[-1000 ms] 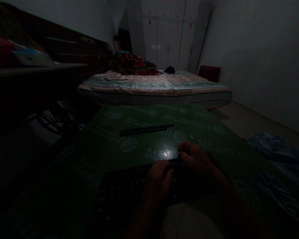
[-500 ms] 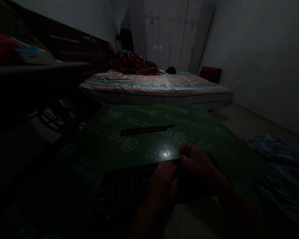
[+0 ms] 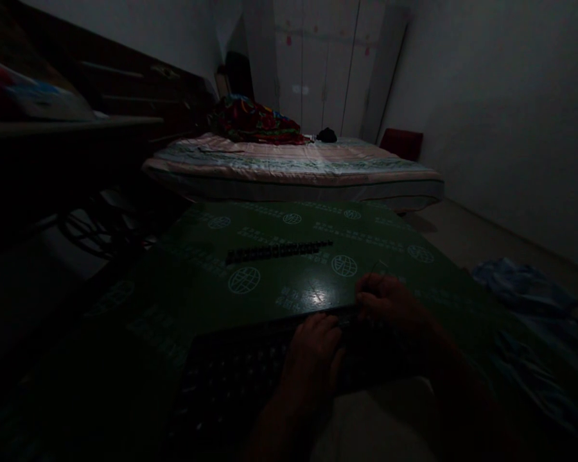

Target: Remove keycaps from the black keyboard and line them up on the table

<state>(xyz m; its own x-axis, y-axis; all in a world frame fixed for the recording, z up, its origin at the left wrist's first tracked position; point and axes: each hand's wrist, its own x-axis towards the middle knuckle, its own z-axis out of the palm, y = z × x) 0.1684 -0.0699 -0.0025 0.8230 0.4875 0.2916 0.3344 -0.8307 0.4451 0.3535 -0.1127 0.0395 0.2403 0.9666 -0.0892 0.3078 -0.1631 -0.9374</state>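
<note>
A black keyboard (image 3: 236, 369) lies slantwise at the near side of a green table (image 3: 173, 289). My left hand (image 3: 313, 353) is on the middle of it, fingers curled over near its far edge and the thumb lower down, holding it; the fingertips are partly lost in shadow. Above the keyboard's right part, my right hand (image 3: 385, 298) is closed in a pinch around a small tool. A thin wire loop (image 3: 379, 264) sticks up from those fingers, like that of a wire keycap puller. Farther back, black keycaps (image 3: 279, 250) lie in rows on the table.
Beyond the table stands a bed (image 3: 289, 170) with a red patterned blanket (image 3: 255, 122) and a small black item (image 3: 326, 135). Crumpled blue cloth (image 3: 520, 285) lies at the right. A shelf (image 3: 125, 122) juts in on the left. The room is very dim.
My right hand has shifted slightly right and turned, and the wire loop above its fingers shows more clearly. My left hand stays on the keyboard. The whole view has shifted a little.
</note>
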